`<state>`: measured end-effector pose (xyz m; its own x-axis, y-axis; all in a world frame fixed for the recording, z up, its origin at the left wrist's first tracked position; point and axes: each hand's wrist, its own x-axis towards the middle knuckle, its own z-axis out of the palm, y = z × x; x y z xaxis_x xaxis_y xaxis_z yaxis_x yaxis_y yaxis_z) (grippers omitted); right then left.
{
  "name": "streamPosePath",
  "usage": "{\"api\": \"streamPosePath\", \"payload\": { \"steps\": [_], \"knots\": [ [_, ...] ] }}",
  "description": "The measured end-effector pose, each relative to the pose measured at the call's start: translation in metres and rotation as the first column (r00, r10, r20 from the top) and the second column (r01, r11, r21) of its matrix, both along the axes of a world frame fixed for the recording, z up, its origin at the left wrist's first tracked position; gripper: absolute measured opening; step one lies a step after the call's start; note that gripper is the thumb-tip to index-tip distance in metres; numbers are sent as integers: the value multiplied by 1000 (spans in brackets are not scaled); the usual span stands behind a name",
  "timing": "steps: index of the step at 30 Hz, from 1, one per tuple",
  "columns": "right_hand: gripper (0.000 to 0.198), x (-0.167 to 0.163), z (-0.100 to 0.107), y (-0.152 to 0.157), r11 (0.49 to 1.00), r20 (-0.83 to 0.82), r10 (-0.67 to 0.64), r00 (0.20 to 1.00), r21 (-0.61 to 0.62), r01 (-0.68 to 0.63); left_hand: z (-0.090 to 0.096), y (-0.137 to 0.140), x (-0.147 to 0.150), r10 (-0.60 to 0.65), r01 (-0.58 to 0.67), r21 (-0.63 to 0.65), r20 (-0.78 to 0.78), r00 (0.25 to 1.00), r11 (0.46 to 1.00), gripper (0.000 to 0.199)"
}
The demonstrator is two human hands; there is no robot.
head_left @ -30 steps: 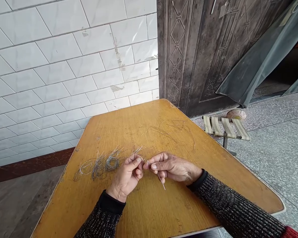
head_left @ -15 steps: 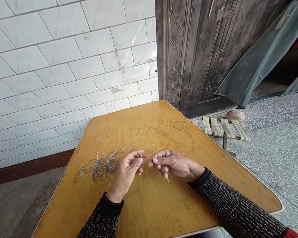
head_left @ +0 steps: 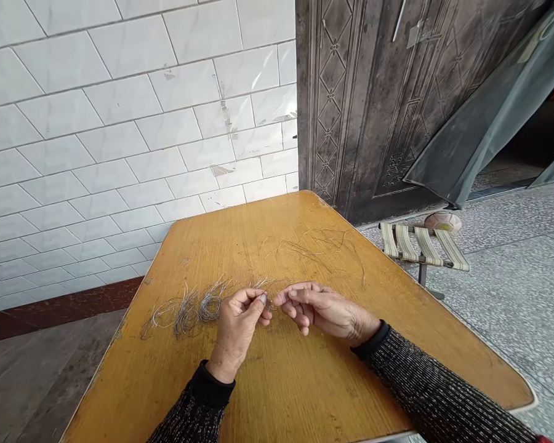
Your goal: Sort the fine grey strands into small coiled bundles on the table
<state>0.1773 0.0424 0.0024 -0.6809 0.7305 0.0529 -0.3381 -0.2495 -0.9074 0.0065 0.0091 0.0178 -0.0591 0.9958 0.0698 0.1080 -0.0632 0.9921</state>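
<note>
My left hand point(head_left: 240, 323) is above the middle of the table, thumb and index finger pinched on a thin wire point(head_left: 268, 304), most of which the fingers hide. Just to its right is my right hand point(head_left: 325, 309), its fingers loosely stretched and slightly apart, with nothing visible in them. The fingertips of both hands nearly meet. Beside my left hand lies a coil of grey wire point(head_left: 208, 307), with a tangled bundle of wire point(head_left: 184, 317) and a looser loop of wire point(head_left: 162, 314) further left.
Thin brownish wires point(head_left: 316, 243) lie loose on the far part of the wooden table point(head_left: 277, 394). A white tiled wall point(head_left: 120, 135) stands behind, next to a dark carved door point(head_left: 360, 111). A strapped folding stool point(head_left: 420, 246) and a ball point(head_left: 443, 221) are on the right.
A short wire end that stuck out below my right hand no longer shows there. My right fingers have loosened and straightened, while my left thumb and index have closed into a pinch.
</note>
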Motion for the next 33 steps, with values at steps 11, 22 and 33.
{"api": "streamPosePath", "payload": {
  "steps": [11, 22, 33],
  "knots": [
    [35, -3, 4, 0, 955, 199, -280, 939, 156, 252, -7, 0, 1, -101, 144, -109, 329, 939, 984, 13],
    [36, -14, -1, 0, 939, 216, -343, 914, 110, 326, -9, 0, 5, -141, 211, -108, 450, 882, 972, 14],
    [11, -19, -11, 2, 824, 289, -536, 794, 383, 417, -15, 2, 4, -69, 88, -95, 184, 981, 992, 22]
  ]
}}
